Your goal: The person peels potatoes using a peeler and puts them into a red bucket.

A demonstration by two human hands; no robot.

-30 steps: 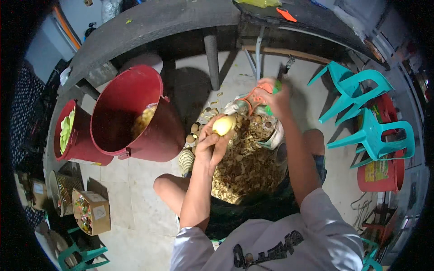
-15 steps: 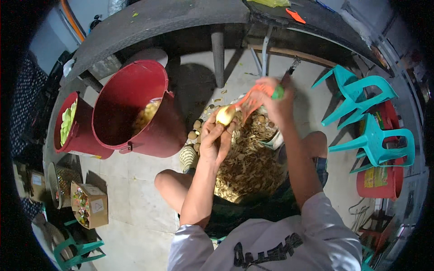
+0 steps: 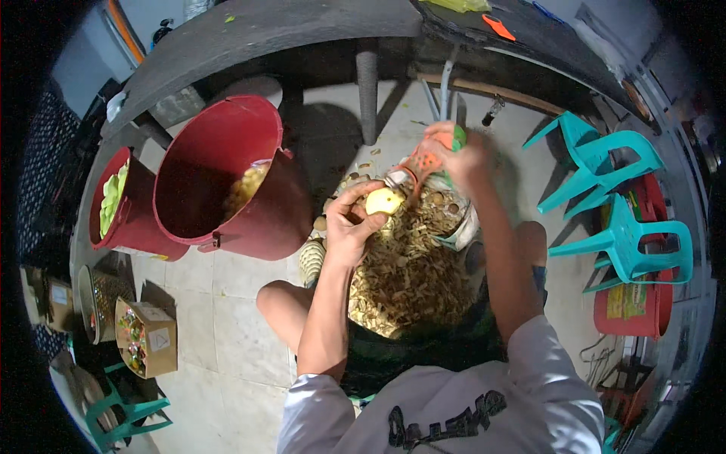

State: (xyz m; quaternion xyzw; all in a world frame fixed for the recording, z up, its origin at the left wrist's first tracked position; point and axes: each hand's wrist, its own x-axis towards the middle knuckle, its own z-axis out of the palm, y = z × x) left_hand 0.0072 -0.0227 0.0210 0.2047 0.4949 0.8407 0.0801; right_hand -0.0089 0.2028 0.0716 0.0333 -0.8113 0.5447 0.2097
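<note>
While the large red bucket (image 3: 276, 219) stands at left, the left hand (image 3: 351, 228) clasps a peeled potato (image 3: 384, 201) above the far-left edge of the peelings (image 3: 416, 280); it could slip if wet. Apart, farther right, the blurred right hand (image 3: 466, 157) is wrapped round a green-handled tool (image 3: 459, 138); an overlong stroke could nick the left hand.

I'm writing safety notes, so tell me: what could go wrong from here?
The right hand grips a green tool, too blurred to make out; if it is sharp, a slip might nick the bare left hand nearby. The peeled potato, held only in the left hand's fingers, could slip out and perhaps land among the peelings.
</note>
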